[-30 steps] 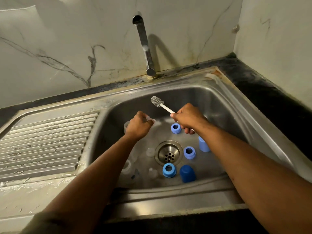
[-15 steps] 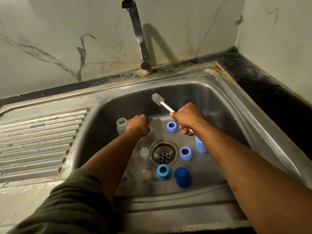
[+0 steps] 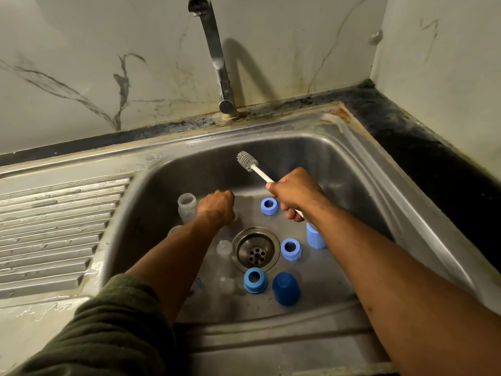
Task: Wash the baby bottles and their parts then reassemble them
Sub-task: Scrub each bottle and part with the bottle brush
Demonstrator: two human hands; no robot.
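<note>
With your right hand [image 3: 294, 195] gripping the brush [image 3: 253, 167], bristles up beyond your knuckles, bring your curled left hand [image 3: 217, 206], contents unclear, to the bottle [image 3: 187, 206] just left of it.

A shiny tap [image 3: 217, 50] stands behind the steel sink [image 3: 360, 169], with a ribbed draining board [image 3: 54, 229] left of the sink and a round drain [image 3: 255, 249] in its bottom.

The left hand [image 3: 217, 206] perhaps grips something; its fingers are hidden.
</note>
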